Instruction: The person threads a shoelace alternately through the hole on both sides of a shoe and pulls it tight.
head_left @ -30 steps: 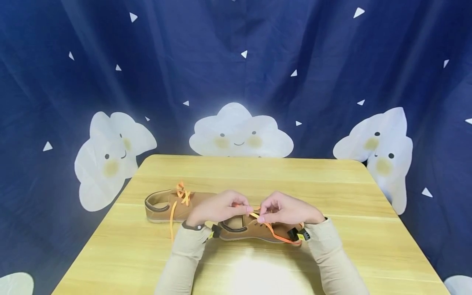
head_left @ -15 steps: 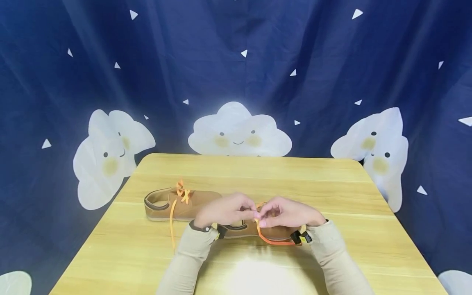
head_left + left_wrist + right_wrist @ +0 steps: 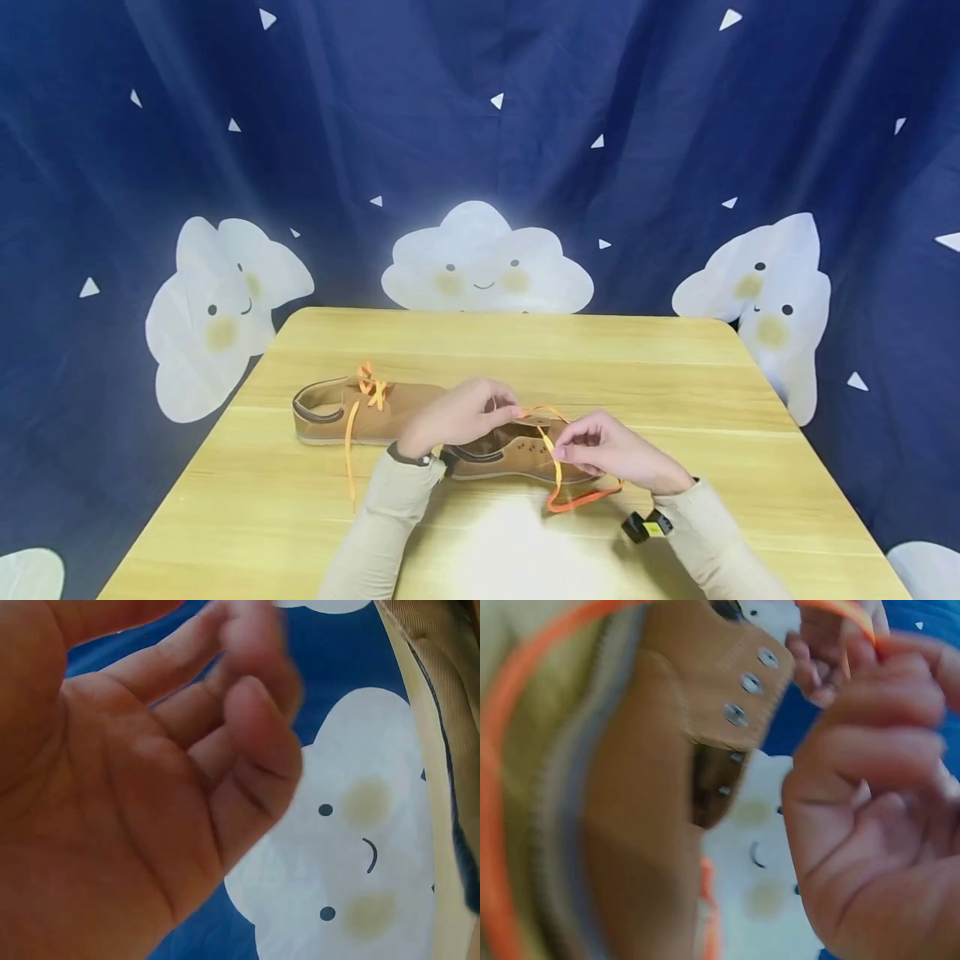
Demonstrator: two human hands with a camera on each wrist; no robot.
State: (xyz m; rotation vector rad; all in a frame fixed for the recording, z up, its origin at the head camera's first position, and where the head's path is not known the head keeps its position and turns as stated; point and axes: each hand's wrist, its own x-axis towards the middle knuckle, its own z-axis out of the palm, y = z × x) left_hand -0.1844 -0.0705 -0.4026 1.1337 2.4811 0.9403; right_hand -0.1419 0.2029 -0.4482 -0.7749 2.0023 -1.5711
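The right hand (image 3: 615,454) had drawn away from the left hand (image 3: 465,414), pinching an orange shoelace (image 3: 557,478); a brown lace-up shoe (image 3: 512,463) sat beneath that pinch. The left's hold was unclear.

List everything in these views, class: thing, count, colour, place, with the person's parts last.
Near shoe: one, brown, below the hands
Far shoe: one, brown, left on table
Laces: two, orange, one per shoe
Eyelets: several, silvery, near shoe's flaps
Table: one, pale wood, beneath shoes
Curtain: one, dark blue, behind table
Cloud prints: five in head view (two cut off), white, on curtain
Triangle prints: several, white, on curtain
Wrist cameras: two, black, at the cuffs
Sleeves: two, beige, on forearms
Left hand: one, by near shoe's opening
Right hand: one, pinching near shoe's lace
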